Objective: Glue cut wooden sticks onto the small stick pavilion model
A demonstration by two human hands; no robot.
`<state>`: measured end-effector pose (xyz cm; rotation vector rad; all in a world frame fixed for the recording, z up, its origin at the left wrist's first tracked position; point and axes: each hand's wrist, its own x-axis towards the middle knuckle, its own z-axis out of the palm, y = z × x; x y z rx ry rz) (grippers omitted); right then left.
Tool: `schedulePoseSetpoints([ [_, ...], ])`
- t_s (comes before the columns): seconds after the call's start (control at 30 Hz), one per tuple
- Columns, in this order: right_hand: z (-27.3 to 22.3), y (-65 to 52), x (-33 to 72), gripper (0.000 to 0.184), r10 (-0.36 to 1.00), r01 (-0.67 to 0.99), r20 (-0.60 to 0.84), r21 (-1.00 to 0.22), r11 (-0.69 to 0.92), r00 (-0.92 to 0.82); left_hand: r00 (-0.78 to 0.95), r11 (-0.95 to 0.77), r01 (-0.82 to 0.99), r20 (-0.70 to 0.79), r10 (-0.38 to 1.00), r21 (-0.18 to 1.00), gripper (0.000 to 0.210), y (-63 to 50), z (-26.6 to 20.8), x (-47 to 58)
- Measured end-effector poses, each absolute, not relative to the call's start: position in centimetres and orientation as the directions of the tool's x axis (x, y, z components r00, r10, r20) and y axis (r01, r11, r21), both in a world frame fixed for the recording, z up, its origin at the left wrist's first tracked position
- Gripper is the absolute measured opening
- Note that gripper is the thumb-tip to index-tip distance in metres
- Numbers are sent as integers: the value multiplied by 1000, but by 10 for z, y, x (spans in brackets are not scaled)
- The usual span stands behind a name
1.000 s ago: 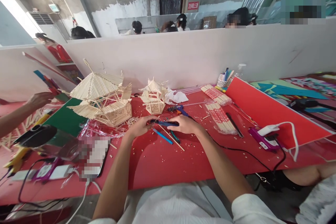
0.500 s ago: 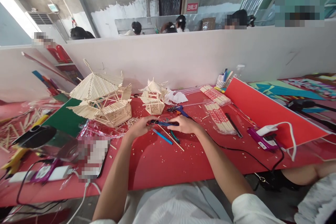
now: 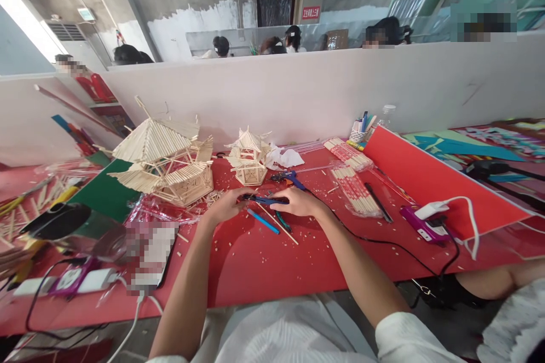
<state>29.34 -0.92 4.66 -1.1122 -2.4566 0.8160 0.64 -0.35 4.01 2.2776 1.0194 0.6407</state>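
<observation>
My left hand point(image 3: 227, 206) is closed at the black end of a dark blue-and-black hand tool point(image 3: 264, 200), whose exact kind I cannot make out. The fingers of my right hand point(image 3: 298, 202) pinch its other end, so the tool lies level between both hands just above the red table point(image 3: 272, 272). Below it are a light blue stick point(image 3: 263, 221), a thin wooden stick point(image 3: 289, 231) and a green-handled tool point(image 3: 281, 219), partly covered by my right hand. A blue glue gun point(image 3: 293, 180) rests behind my right hand.
Two wooden-stick pavilions, a large one point(image 3: 164, 153) and a small one point(image 3: 249, 159), stand behind my hands. Packs of sticks point(image 3: 356, 191) lie right. A phone point(image 3: 155, 255), power strips point(image 3: 426, 227) and cables flank my arms. Another person's hand point(image 3: 15, 261) shows at the left edge.
Another person's hand has come into view at the left edge. My own hands and the tool between them have hardly moved.
</observation>
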Motion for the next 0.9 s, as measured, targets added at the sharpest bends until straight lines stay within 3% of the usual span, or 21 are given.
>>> schedulePoseSetpoints([
  [0.47,47,-12,291,40,777,610,66,-580,540,-626,593,-563,530,197,780,634,41,-2,37,6],
  [0.77,52,-22,277,51,839,820,27,-194,538,-544,598,-607,548,238,765,575,47,0,36,2],
  [0.9,50,-22,271,57,848,843,29,-96,529,-529,600,-634,559,267,754,533,50,0,37,0],
])
